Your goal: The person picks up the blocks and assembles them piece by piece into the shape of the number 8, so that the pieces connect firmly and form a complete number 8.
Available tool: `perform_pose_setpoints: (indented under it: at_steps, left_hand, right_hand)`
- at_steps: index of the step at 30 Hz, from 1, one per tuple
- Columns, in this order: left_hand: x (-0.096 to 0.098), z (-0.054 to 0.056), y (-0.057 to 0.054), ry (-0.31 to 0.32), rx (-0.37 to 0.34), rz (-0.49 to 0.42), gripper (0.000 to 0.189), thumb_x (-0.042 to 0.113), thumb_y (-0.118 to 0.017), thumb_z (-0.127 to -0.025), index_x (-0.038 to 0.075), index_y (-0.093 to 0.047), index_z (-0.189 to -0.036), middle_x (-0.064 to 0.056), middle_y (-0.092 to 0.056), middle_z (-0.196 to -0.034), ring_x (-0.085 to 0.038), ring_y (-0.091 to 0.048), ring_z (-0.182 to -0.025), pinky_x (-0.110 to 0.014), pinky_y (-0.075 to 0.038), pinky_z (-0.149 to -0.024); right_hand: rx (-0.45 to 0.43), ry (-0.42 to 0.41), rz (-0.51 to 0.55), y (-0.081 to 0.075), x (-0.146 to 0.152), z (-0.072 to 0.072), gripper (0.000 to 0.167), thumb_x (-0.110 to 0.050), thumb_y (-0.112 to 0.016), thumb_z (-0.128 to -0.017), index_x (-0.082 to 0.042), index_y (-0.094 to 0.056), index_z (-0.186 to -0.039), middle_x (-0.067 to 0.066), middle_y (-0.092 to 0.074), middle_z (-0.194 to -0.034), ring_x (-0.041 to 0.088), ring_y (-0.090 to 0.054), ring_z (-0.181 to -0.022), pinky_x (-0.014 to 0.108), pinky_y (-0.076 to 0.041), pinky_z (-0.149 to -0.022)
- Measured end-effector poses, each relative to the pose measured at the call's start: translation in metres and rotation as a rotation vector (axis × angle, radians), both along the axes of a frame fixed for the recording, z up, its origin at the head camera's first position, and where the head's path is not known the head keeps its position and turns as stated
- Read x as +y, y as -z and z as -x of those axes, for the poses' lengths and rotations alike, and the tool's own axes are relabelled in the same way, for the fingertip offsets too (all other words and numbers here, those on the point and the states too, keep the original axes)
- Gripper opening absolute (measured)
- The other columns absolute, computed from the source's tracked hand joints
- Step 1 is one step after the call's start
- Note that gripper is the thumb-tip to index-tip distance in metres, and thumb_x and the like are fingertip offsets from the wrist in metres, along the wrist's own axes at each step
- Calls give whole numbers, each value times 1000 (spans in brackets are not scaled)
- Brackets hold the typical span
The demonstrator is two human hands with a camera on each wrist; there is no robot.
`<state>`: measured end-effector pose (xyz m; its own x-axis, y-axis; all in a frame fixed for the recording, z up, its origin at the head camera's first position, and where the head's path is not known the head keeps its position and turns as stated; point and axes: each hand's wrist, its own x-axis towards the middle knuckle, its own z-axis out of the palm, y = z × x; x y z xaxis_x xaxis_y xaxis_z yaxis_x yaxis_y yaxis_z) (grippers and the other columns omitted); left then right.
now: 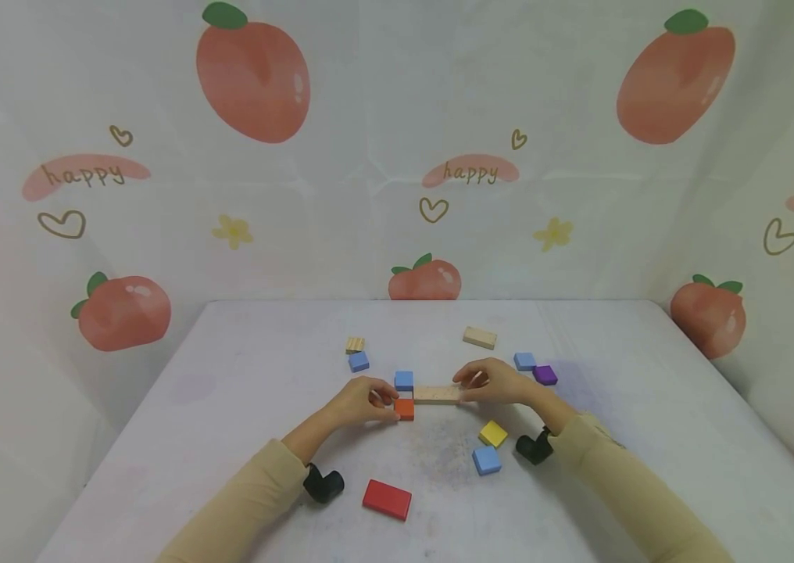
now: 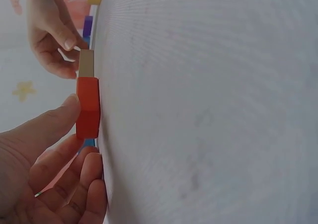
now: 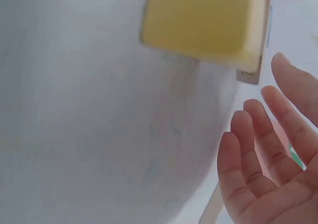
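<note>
At the middle of the table, my left hand (image 1: 362,400) pinches an orange block (image 1: 405,410) between thumb and index finger. In the left wrist view the orange block (image 2: 88,107) sits right against the table, thumb on one side and fingertip at its lower end. A blue block (image 1: 404,381) lies just behind it. To their right extends a flat wooden plank (image 1: 437,396), its left end at the two blocks. My right hand (image 1: 494,381) is at the plank's right end, fingers loosely spread; in the right wrist view nothing is between those fingers (image 3: 273,149).
Nearer on the right lie a yellow block (image 1: 492,434) and a blue block (image 1: 487,460). A red rectangular block (image 1: 387,500) is in front. Farther back are a striped wooden block (image 1: 355,345), another blue block (image 1: 359,361), a wooden block (image 1: 480,338) and a purple block (image 1: 545,375).
</note>
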<state>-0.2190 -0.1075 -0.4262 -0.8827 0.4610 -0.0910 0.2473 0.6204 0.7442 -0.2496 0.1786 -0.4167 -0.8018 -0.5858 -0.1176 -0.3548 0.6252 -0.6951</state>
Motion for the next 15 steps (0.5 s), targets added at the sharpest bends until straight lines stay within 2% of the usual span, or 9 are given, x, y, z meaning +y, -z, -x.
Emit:
perform_pose_setpoints:
  at_steps: [11,15]
  left_hand:
    - [-1,-2,0,-13,-3,5,31,17,-76,-77,5,-67,-104,-5,-65,-92,-11,-53,-77,-19,-46,-69]
    - [-1,-2,0,-12,-7,0,32,17,-76,-77,5,-67,-105,-5,-65,-92,-10,-53,-77,-18,-46,-70]
  right_hand:
    - [-37,-36,21,-4,21,-9,30,-19,-66,-86,-2,-63,-111,15,-65,-109,23,-62,-97,38,-52,-87]
    - [-47,-57,9,-6,30,-13,30,-20,-66,-86,-3,-64,-110,14,-65,-110,19,-61,-96,34,-52,-86]
